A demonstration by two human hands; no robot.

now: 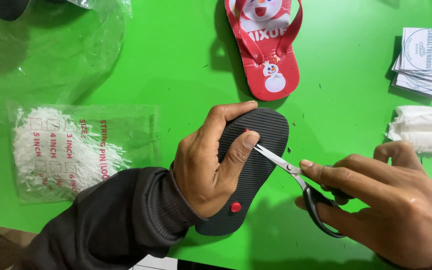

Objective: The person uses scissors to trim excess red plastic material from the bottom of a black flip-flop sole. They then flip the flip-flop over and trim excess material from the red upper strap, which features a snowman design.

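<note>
My left hand (pixel 211 160) grips a small flip-flop (pixel 263 145) turned sole up; the ribbed sole is dark grey, with a red strap plug (pixel 235 206) showing near the heel. The thumb presses on the sole beside another red plug near the toe. My right hand (pixel 396 205) holds black-handled scissors (pixel 296 175), whose blade tips touch the sole right by my left thumb. A second flip-flop (pixel 268 45), red with a white snowman figure and red straps, lies face up on the green table (pixel 186 65) just beyond.
A clear bag of white plastic string pins (pixel 71 150) lies at the left, with loose clear plastic film (pixel 46 45) behind it. A stack of white printed cards (pixel 423 60) and a white wrapped bundle (pixel 423 127) sit at the right edge.
</note>
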